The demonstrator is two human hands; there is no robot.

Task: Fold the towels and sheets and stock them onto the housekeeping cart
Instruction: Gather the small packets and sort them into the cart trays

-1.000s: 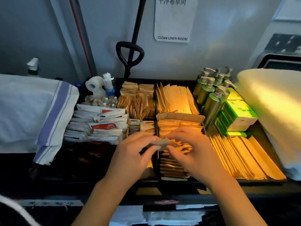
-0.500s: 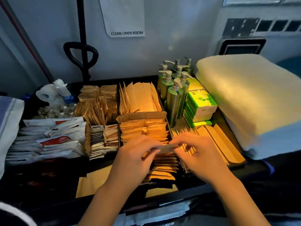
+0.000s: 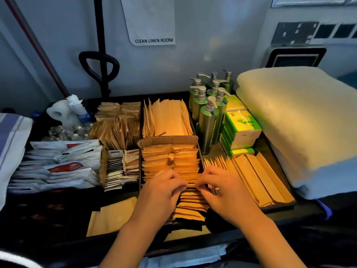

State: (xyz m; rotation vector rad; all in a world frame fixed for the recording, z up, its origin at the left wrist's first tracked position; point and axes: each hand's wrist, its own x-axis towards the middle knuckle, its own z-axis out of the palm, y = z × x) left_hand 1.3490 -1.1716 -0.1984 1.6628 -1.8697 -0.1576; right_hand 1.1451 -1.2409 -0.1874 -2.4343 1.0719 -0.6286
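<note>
Head view:
Left hand (image 3: 163, 187): over the middle compartment of the cart tray (image 3: 278, 206), near its front edge; grip curled, fingertips pinching a brown paper packet (image 3: 192, 185).
Right hand (image 3: 225, 190): just right of the left hand; grip curled, pinching the same packet's other end.
Packet rows (image 3: 170, 161): upright brown sachets filling the compartment under both hands.
Folded towel (image 3: 301, 120): cream, thick, lying at the cart's right edge, beside the tissue packs (image 3: 242, 125).
Pump bottles (image 3: 209, 105): green, clustered at the tray's back right.
Striped cloth (image 3: 10, 144): at the cart's left edge.
</note>
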